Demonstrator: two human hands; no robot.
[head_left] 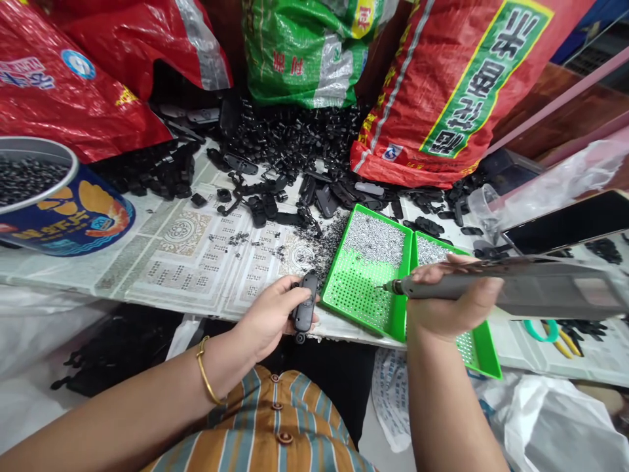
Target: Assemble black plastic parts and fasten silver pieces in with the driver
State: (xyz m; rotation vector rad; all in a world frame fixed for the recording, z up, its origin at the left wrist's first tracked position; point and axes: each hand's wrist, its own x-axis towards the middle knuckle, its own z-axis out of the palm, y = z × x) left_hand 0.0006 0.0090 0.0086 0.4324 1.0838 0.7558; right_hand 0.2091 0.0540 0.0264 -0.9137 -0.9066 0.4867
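Note:
My left hand (280,311) is closed round a small black plastic part (305,303), long and rounded, held upright at the table's front edge. A grey electric screwdriver (452,287) lies in the grip of my right hand (442,305), its thin bit pointing left. The bit's tip is over a green perforated tray (363,282); whether it touches the tray I cannot tell. Small silvery screws (373,236) cover the far part of that tray. A second green tray (484,347) with screws lies partly hidden under my right hand and forearm.
Loose black plastic parts (295,137) are heaped at the back before red and green sacks (304,52). A blue tub (73,216) of small dark pieces stands left. At right are a phone (570,223), a clear cup (484,206) and yellow-handled pliers (560,341).

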